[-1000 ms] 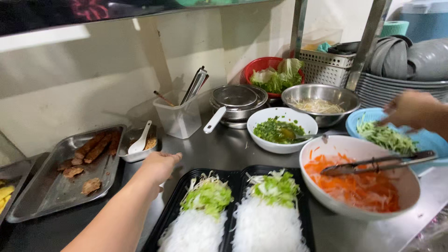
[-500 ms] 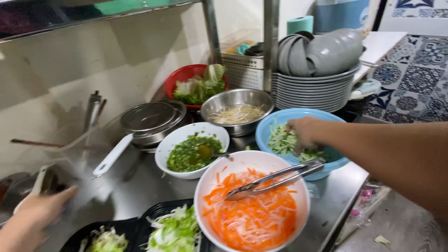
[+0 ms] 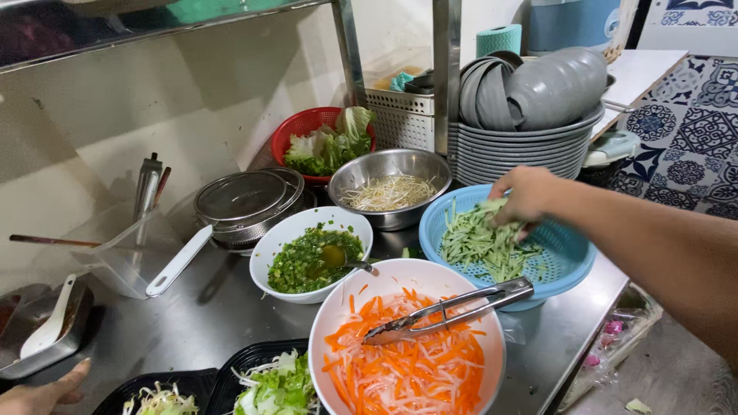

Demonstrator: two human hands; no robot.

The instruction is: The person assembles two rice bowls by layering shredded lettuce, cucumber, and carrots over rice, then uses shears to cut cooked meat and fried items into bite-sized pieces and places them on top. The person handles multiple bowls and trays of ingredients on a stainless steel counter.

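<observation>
Beside carrot bowl [image 3: 338,307] with tongs [image 3: 450,309]: blue colander [image 3: 569,253].

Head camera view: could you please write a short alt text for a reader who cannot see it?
The right hand grasps shredded green vegetable in a blue basket on a steel counter. The left hand rests at the lower left edge, beside black trays. Metal tongs lie across a white bowl of carrot and radish shreds.
</observation>
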